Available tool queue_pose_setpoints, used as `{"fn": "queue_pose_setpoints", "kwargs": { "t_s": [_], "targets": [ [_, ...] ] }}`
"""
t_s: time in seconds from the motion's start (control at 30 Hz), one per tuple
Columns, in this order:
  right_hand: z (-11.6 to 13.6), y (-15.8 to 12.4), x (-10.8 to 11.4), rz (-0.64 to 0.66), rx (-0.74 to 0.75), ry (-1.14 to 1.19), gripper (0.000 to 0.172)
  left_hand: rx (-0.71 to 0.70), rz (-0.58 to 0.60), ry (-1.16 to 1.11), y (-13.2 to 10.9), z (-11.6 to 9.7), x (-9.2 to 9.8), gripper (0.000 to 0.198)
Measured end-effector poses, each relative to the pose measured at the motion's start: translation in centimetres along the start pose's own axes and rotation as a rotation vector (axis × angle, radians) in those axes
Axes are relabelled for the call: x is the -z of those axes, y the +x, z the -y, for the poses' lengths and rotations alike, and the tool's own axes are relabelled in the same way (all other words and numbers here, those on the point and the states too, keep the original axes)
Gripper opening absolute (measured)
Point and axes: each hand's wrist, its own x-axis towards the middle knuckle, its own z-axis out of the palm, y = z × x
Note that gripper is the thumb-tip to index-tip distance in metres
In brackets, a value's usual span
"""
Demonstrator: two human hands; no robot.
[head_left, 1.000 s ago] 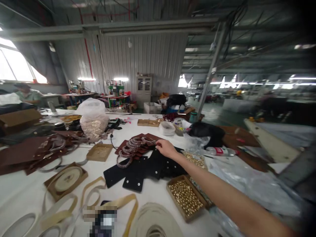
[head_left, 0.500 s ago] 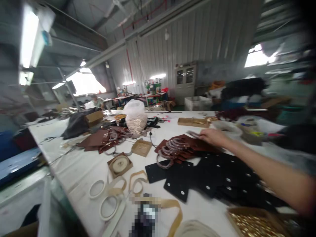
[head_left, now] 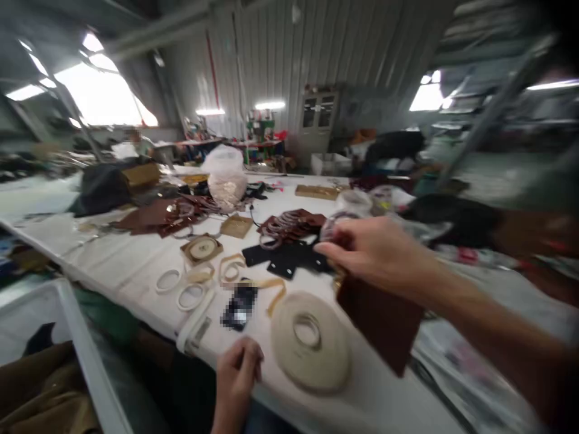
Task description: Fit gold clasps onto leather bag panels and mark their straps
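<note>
My right hand [head_left: 380, 256] is closed on a brown leather panel [head_left: 380, 319] that hangs down over the table, with a pale ring-shaped handle [head_left: 337, 223] showing at its fingertips. My left hand [head_left: 237, 367] rests at the table's near edge, fingers curled in and nothing visible in them. Just right of it lies a large cream roll of tape [head_left: 289, 355]. Farther back, a pile of brown panels with ring handles [head_left: 289, 226] sits by black panels with metal studs [head_left: 289, 259].
A dark phone-like object [head_left: 239, 304], white tape rings [head_left: 190, 296] and a boxed tape roll [head_left: 202, 248] lie on the white table [head_left: 136, 271]. A bulging plastic bag [head_left: 226, 181] stands farther back. A white bin [head_left: 72, 319] with brown cloth is at lower left.
My right hand has lifted a brown panel from the pile and brought it nearer. My left hand has come into view at the table edge. The view has shifted, showing the large tape roll whole.
</note>
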Motion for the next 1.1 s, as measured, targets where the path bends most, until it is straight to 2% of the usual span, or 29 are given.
{"fn": "queue_pose_setpoints", "kwargs": {
  "t_s": [0.07, 0.13, 0.17, 0.23, 0.3, 0.37, 0.47, 0.57, 0.63, 0.77, 0.9, 1.0, 1.1],
  "targets": [
    [3.6, -3.2, -4.9, 0.115, -0.126, 0.176, 0.030, -0.019, -0.001, -0.066, -0.9, 0.2, -0.4, 0.054],
    [4.9, -5.9, -10.7, 0.177, -0.299, 0.332, 0.029, 0.013, 0.073, -0.072, -1.5, 0.6, -0.9, 0.050],
    [5.0, -7.0, -13.4, 0.174, -0.386, 0.406, 0.030, 0.039, 0.108, -0.059, -1.7, 0.8, -1.1, 0.051],
    [4.7, -9.0, -17.9, 0.085, -0.518, 0.564, 0.028, 0.064, 0.125, 0.005, -1.9, 1.5, -1.3, 0.054],
    [3.7, -10.8, -20.1, 0.050, -0.526, 0.643, 0.015, 0.010, 0.077, 0.111, -1.7, 2.3, -1.2, 0.055],
    [2.0, -13.0, -20.4, 0.008, -0.493, 0.676, 0.019, -0.092, 0.034, 0.227, -1.2, 2.9, -1.0, 0.053],
    [-2.1, -16.9, -18.6, -0.046, -0.370, 0.566, 0.024, -0.214, 0.054, 0.376, -0.1, 3.1, -1.3, 0.046],
    [-6.0, -20.1, -17.2, 0.087, -0.209, 0.347, 0.036, -0.283, 0.119, 0.515, 1.0, 2.7, -3.1, 0.044],
    [-7.4, -21.2, -17.2, 0.147, -0.173, 0.291, 0.039, -0.293, 0.128, 0.579, 1.7, 2.6, -4.6, 0.040],
    [-7.7, -21.2, -18.2, 0.120, -0.192, 0.310, 0.017, -0.294, 0.091, 0.577, 2.5, 3.7, -6.2, 0.023],
    [-7.5, -21.0, -18.6, 0.013, -0.243, 0.341, 0.018, -0.253, 0.082, 0.478, 2.8, 4.5, -5.3, 0.009],
    [-7.6, -21.8, -18.8, -0.129, -0.363, 0.410, 0.023, -0.200, 0.038, 0.469, 2.9, 4.3, -4.2, 0.016],
    [-7.6, -22.8, -19.3, -0.216, -0.483, 0.439, 0.029, -0.214, 0.011, 0.504, 3.0, 3.8, -3.6, 0.023]
  ]
}}
